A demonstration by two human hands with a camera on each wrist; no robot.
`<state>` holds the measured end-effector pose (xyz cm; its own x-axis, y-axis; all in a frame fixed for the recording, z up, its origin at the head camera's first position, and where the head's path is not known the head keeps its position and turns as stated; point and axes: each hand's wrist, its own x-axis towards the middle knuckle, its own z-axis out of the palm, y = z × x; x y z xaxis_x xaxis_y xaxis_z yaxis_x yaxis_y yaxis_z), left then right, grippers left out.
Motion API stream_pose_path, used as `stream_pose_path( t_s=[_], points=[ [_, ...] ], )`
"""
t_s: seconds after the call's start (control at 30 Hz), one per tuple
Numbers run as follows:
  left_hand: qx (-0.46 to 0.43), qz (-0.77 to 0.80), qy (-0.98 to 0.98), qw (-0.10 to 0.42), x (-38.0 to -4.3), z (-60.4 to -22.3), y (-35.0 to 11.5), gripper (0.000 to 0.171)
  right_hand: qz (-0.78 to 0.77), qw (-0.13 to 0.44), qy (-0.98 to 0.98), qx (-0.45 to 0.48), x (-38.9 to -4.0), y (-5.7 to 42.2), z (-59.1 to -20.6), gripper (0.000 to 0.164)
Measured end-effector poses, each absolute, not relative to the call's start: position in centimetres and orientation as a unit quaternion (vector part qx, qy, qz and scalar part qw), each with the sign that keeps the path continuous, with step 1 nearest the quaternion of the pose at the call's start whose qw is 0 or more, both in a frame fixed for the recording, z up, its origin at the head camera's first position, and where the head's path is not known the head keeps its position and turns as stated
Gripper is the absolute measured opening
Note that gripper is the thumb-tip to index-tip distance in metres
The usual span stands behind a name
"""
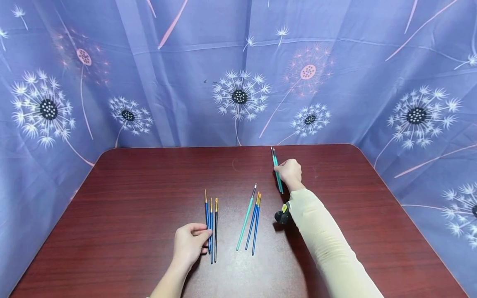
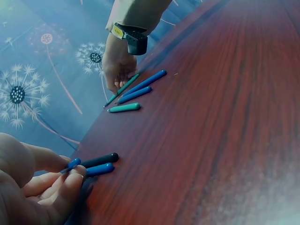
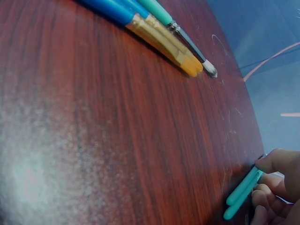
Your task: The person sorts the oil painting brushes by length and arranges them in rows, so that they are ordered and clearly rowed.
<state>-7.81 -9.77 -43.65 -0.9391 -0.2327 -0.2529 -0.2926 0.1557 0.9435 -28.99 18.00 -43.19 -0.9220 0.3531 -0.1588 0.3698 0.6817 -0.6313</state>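
My left hand [image 1: 189, 245] pinches a blue paintbrush [image 1: 206, 211] between thumb and fingers. Just right of it lie a second blue paintbrush [image 1: 211, 244] and a black paintbrush [image 1: 215, 231], bristles pointing away from me. At the table's far side my right hand [image 1: 290, 171] pinches at a pair of teal paintbrushes [image 1: 278, 182] lying side by side; in the right wrist view, the teal handles [image 3: 243, 194] stick out from the fingers [image 3: 281, 161]. Whether both are gripped or just one, I cannot tell.
Between the hands lie a teal paintbrush [image 1: 244, 225] with a white tip and two blue paintbrushes [image 1: 255, 231] with golden bristles. A dark red wood-grain table [image 1: 130, 198] carries everything. Behind its far edge hangs a blue dandelion-print curtain [image 1: 179, 103].
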Motion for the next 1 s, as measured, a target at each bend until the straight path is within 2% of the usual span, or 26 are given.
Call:
stream_pose_path(
  t_s=[0.27, 0.53, 0.83, 1.0],
  points=[
    [-0.171, 0.581, 0.795, 0.022, -7.65, -43.53, -9.77, 0.02, -0.346, 0.008, 0.918, 0.195, -29.0, 18.09, -43.19, 0.022],
    [-0.134, 0.434, 0.891, -0.026, -7.59, -43.47, -9.86, 0.015, -0.346, 0.008, 0.918, 0.194, -29.09, 18.23, -43.27, 0.022],
    [-0.129, 0.41, 0.902, -0.03, -7.62, -43.57, -9.76, 0.013, -0.349, 0.015, 0.918, 0.188, -28.88, 18.33, -43.05, 0.021],
    [-0.114, 0.399, 0.908, -0.051, -7.54, -43.41, -9.49, 0.013, -0.346, 0.014, 0.92, 0.182, -28.87, 18.46, -43.0, 0.021]
  ],
)
